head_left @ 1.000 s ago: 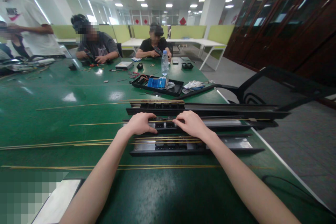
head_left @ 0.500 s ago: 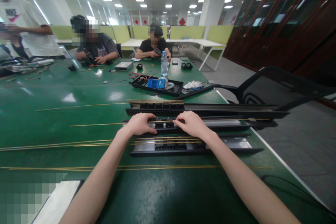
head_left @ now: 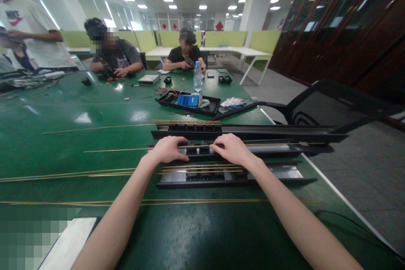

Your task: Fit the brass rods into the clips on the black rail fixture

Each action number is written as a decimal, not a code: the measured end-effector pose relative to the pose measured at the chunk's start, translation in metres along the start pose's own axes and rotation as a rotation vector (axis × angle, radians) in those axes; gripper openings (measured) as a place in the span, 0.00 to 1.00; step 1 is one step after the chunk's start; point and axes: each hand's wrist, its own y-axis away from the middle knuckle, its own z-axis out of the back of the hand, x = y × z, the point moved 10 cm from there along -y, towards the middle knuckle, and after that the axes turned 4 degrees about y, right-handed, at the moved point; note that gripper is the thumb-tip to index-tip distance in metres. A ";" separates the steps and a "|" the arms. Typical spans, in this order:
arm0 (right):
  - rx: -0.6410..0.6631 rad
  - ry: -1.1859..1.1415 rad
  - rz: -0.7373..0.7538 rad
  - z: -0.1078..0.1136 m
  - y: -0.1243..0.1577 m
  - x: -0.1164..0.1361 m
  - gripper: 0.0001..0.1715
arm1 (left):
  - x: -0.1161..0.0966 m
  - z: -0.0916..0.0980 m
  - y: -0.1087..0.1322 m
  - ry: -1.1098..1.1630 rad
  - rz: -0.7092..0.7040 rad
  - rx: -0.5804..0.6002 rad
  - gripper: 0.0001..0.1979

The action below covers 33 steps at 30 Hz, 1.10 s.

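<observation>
A long black metal channel (head_left: 272, 148) lies across the green table, with small black blocks (head_left: 191, 148) set in its bed. One thin brass-coloured rod (head_left: 110, 150) runs lengthwise over these blocks. My left hand (head_left: 169, 149) straddles the channel left of the blocks, thumb at the near wall and fingers toward the far wall, seemingly gripping it. To the right of the blocks, my right hand (head_left: 232, 148) has its fingertips closed in a pinch at the rod; the exact contact is partly hidden.
Similar channels lie behind (head_left: 253, 133) and in front (head_left: 278, 174), with rods and blocks. Loose rods (head_left: 205, 201) cross the near table. Farther off are a black tray (head_left: 205, 109), a water bottle (head_left: 198, 76) and gloves (head_left: 233, 104). A mesh chair (head_left: 341, 105) stands right; several people are around the table.
Almost nothing differs. My right fingertips have shifted very slightly rightward along the rod; my left hand keeps its place.
</observation>
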 end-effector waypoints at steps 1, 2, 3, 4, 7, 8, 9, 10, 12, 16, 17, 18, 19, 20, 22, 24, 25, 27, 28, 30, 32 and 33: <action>0.001 0.000 0.003 0.000 0.000 0.000 0.20 | 0.000 0.000 0.000 -0.001 0.002 -0.001 0.38; 0.001 0.000 0.004 0.000 0.000 0.000 0.20 | 0.000 0.000 0.000 -0.002 0.002 -0.002 0.38; 0.001 0.000 0.005 0.000 0.000 0.000 0.20 | 0.000 0.000 0.000 -0.001 0.002 -0.003 0.38; 0.001 -0.001 0.005 0.000 0.000 -0.001 0.20 | 0.000 0.000 0.000 0.000 0.000 -0.003 0.38; 0.007 -0.004 -0.003 0.001 0.001 -0.003 0.21 | 0.000 0.001 0.000 0.002 -0.007 -0.011 0.39; 0.010 -0.006 -0.004 0.001 0.001 -0.004 0.21 | 0.000 0.001 0.000 0.002 -0.008 -0.012 0.38; 0.013 -0.008 -0.004 0.001 0.001 -0.005 0.21 | -0.001 0.002 0.001 0.001 -0.009 -0.013 0.38; 0.016 -0.010 -0.002 0.002 0.002 -0.005 0.21 | -0.001 0.002 0.001 0.000 -0.009 -0.013 0.38; 0.018 -0.013 -0.001 0.003 0.002 -0.006 0.21 | -0.002 0.001 0.001 -0.001 -0.009 -0.009 0.37; 0.018 -0.013 -0.009 0.005 0.003 -0.007 0.21 | -0.001 0.001 0.001 0.000 -0.007 -0.012 0.37; 0.020 -0.013 -0.009 0.006 0.003 -0.007 0.21 | -0.001 0.001 0.001 0.000 -0.007 -0.013 0.38; 0.022 -0.014 -0.009 0.006 0.003 -0.007 0.21 | 0.000 0.001 0.000 -0.001 -0.006 -0.014 0.38; 0.024 -0.015 -0.009 0.006 0.003 -0.007 0.21 | 0.000 0.001 0.000 0.000 -0.006 -0.013 0.38; 0.025 -0.016 -0.009 0.006 0.003 -0.007 0.21 | 0.000 0.001 0.000 0.002 -0.006 -0.013 0.38; 0.027 -0.018 -0.009 0.005 0.003 -0.007 0.21 | 0.001 0.001 0.000 0.009 -0.007 -0.013 0.39; 0.031 -0.016 -0.007 0.005 0.003 -0.008 0.22 | 0.002 0.000 0.000 0.015 -0.001 -0.010 0.39; 0.031 -0.016 -0.005 0.004 0.003 -0.008 0.22 | 0.003 0.000 0.000 0.017 0.002 -0.008 0.38; 0.025 -0.016 0.002 0.005 0.003 -0.008 0.22 | 0.003 -0.001 0.000 0.018 0.003 -0.008 0.39; 0.022 -0.018 0.008 0.005 0.003 -0.007 0.21 | 0.003 -0.001 0.000 0.017 -0.001 -0.010 0.39; 0.018 -0.025 0.020 0.005 0.003 -0.007 0.20 | 0.002 -0.001 0.000 0.013 -0.011 -0.015 0.39; 0.020 -0.031 0.027 0.005 0.003 -0.007 0.20 | 0.002 -0.001 0.000 0.008 -0.014 -0.016 0.39; 0.022 -0.034 0.028 0.005 0.003 -0.007 0.19 | 0.002 -0.001 0.000 0.007 -0.013 -0.015 0.39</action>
